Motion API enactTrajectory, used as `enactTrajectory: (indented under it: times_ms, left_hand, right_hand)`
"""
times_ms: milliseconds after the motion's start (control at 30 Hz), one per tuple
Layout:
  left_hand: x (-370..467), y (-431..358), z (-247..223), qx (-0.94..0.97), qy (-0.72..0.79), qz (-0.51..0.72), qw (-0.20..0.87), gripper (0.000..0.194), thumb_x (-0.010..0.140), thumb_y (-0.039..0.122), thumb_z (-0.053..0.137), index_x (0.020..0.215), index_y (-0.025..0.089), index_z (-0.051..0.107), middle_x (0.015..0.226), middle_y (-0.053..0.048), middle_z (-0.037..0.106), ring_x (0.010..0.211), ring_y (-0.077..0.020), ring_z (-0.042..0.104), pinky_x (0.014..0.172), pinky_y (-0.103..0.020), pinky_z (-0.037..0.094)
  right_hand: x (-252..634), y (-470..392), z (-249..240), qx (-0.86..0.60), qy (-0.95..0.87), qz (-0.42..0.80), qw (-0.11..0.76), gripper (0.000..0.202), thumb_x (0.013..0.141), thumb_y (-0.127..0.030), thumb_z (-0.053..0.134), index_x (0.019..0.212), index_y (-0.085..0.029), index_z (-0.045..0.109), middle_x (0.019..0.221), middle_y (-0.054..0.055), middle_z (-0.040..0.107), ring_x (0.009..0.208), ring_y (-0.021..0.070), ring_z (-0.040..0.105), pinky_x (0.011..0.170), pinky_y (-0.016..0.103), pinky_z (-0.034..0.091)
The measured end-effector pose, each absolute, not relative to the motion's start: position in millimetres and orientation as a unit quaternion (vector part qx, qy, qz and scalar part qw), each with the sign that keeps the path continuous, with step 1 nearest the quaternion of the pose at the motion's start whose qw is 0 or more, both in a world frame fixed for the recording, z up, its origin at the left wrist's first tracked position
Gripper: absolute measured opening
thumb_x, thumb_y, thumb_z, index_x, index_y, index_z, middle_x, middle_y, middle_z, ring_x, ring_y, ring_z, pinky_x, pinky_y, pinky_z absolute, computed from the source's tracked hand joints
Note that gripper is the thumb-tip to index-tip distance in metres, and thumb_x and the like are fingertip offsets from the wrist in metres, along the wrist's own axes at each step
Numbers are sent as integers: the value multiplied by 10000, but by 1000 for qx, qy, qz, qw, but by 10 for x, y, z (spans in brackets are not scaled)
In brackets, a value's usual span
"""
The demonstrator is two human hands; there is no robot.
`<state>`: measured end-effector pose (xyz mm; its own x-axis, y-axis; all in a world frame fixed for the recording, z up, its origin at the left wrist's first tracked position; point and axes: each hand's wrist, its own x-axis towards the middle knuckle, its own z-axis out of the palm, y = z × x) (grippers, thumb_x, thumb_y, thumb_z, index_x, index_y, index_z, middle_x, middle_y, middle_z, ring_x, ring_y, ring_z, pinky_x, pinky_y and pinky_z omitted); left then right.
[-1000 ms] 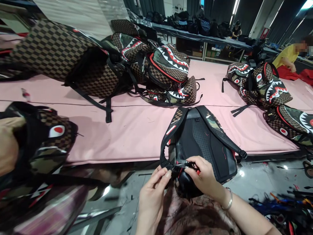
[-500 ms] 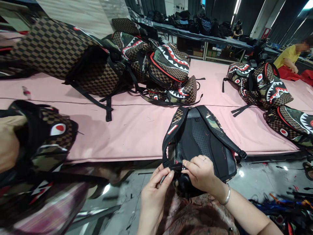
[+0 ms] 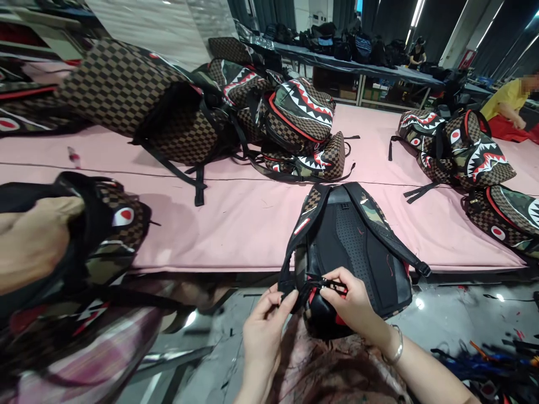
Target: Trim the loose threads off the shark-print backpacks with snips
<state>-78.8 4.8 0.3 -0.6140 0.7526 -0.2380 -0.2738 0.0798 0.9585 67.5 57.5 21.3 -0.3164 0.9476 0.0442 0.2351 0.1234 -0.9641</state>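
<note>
A black-backed backpack (image 3: 351, 241) lies back side up over the edge of the pink table, its bottom end toward me. Near its lower left corner my left hand (image 3: 269, 317) pinches a black strap. My right hand (image 3: 349, 297), with a bracelet on the wrist, grips small black tools, perhaps snips, just to the right of the left fingers. Red and checkered fabric shows under the right hand. What lies between the fingertips is partly hidden.
Checkered shark-print backpacks (image 3: 303, 118) are piled along the pink table (image 3: 236, 235), with more on the right (image 3: 484, 151). At the left, another person's hand (image 3: 37, 241) reaches into a backpack (image 3: 113, 247). Farther back a person in yellow (image 3: 503, 104) handles red cloth.
My right hand has shifted slightly right and down from the left fingers, exposing a black item and red fabric. The neighbour's hand shows more as the view has turned left.
</note>
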Motion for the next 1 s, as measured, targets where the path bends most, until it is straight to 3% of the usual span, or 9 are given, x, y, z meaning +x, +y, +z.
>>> enactTrajectory:
  times_ms: [233,367,733,1000]
  left_hand:
    - [-880,-65,-191,295,654,600,354,219,618,409,701,670,197,688,1108,-92,579,1099,-252,495,994,-402,333]
    - [-894,-89,-195,317,636,607,354,167,659,366,679,704,206,693,1140,-83,551,1121,-244,479,997,-400,332]
    - [-867,-72,-75,348,622,593,376,134,668,341,667,688,212,696,1129,-70,518,1087,-228,490,969,-350,369]
    - [-859,-78,-11,355,634,574,378,181,648,388,675,686,214,706,1123,-77,527,1093,-247,484,978,-368,359]
  right_hand:
    - [605,486,107,-441,-634,544,326,117,762,-277,571,832,-185,588,654,-35,593,568,104,531,545,197,421]
    - [626,472,91,-428,-665,520,323,118,781,-288,565,837,-190,599,692,-26,615,609,112,550,573,203,421]
    - [650,514,201,-365,-780,405,306,88,824,-267,573,844,-195,620,802,-1,658,736,123,592,680,213,420]
    - [647,569,108,-370,-756,447,303,97,819,-254,562,783,-193,628,751,-13,658,675,113,588,654,205,427]
